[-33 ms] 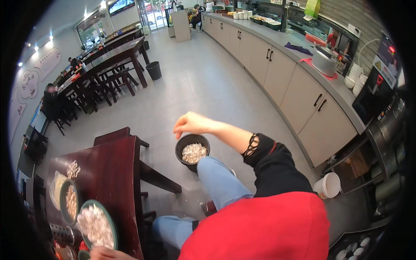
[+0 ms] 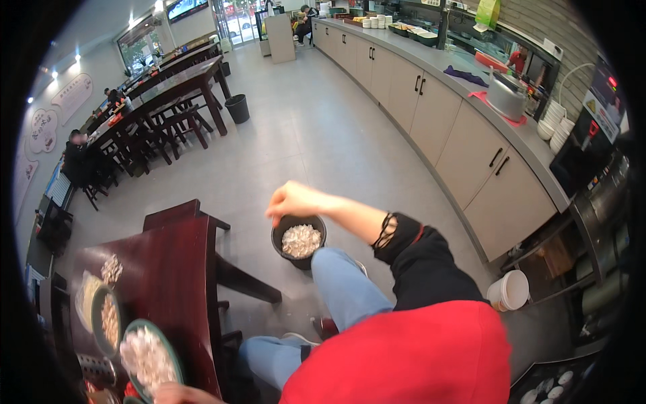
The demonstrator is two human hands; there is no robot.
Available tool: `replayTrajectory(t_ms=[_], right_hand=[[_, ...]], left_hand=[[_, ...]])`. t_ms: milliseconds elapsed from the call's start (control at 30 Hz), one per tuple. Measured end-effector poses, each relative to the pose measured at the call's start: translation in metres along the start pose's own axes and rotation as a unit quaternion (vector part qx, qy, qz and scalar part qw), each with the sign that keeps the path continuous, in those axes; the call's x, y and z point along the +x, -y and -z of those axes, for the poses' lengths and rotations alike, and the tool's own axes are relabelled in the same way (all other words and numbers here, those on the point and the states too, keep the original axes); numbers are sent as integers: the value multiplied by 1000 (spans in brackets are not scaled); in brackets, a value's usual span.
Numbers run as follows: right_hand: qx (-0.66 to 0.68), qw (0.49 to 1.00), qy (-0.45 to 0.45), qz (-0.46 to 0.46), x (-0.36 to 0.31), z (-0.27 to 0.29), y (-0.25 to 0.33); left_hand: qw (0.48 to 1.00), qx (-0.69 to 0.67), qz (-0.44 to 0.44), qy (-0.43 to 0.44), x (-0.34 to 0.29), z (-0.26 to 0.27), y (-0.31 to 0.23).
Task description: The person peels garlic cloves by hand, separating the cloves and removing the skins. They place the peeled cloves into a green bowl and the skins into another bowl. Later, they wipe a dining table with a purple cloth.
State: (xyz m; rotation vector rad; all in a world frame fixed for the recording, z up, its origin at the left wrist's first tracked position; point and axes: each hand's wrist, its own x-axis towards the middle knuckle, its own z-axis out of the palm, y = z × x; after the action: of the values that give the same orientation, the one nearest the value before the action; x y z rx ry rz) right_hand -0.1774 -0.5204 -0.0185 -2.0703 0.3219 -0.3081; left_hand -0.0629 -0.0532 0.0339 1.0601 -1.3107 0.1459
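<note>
My right hand (image 2: pixel 296 200) reaches out over the rim of a black bucket (image 2: pixel 276 241). Its fingers are drawn together and point down; whatever they might hold is too small to make out. Pale, papery flakes like garlic skins (image 2: pixel 301 240) fill much of the bucket. At the bottom edge, my left hand (image 2: pixel 183 394) is partly cut off beside a large green bowl (image 2: pixel 173 353) of whitish garlic (image 2: pixel 147 353); its fingertips are hidden. Behind that bowl, a smaller one (image 2: pixel 96 320) contains yellowish cloves (image 2: pixel 110 316).
Bowls stand on a dark red wooden table (image 2: pixel 171 269), along with a small pale heap (image 2: pixel 112 269), a plastic bag (image 2: pixel 86 299) and a perforated metal holder (image 2: pixel 97 369). A white bucket (image 2: pixel 508 289) is at right, below a long counter (image 2: pixel 464 108). People sit at far tables.
My right hand has dipped slightly toward the bucket, its fingers closer together. My left hand has shifted a little to the right along the bottom edge.
</note>
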Motion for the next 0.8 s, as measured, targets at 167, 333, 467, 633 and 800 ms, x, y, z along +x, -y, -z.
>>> replayTrajectory(t_ms=[167,333,467,633,800], right_hand=[[27,997,10,-66,84,-49,-111],[259,941,48,-211,84,-64,-214],[706,666,-50,-235,70,-11,-200],[801,518,-224,-200,-13,181,-115],[647,716,-206,-163,-88,390,-93]], left_hand=[[939,-57,335,59,9,-206,192],[928,170,288,163,53,-308,319],[904,190,175,342,101,-385,344],[816,194,258,479,188,-479,359],[717,220,329,574,269,-554,375]])
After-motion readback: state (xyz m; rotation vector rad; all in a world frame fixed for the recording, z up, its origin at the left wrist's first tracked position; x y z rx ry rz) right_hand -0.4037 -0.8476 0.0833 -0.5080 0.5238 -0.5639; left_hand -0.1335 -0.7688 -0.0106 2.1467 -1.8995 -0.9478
